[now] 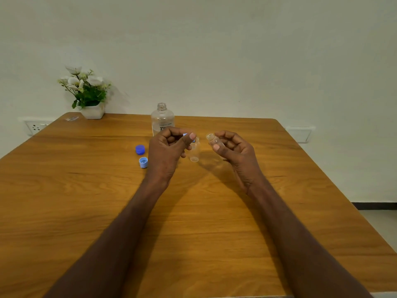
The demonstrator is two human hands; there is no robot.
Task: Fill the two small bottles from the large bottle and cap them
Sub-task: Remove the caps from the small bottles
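The large clear bottle [162, 117] stands uncapped at the middle back of the wooden table [86, 201], partly behind my left hand. My left hand [166, 151] is raised and pinches a small blue cap [186, 135] between thumb and fingers. Just right of it a small clear bottle [194, 150] stands upright on the table, open. My right hand [235, 151] grips the second small clear bottle [212, 140], tilted with its open mouth toward the left hand. Whether the bottles hold liquid is unclear.
Two blue caps lie left of my left hand: a dark one [140, 149] and a lighter one [143, 162] on its side. A white pot of flowers [92, 111] sits at the back left corner, with a small clear wrapper [72, 118] beside it. Wall sockets [35, 126] flank the table.
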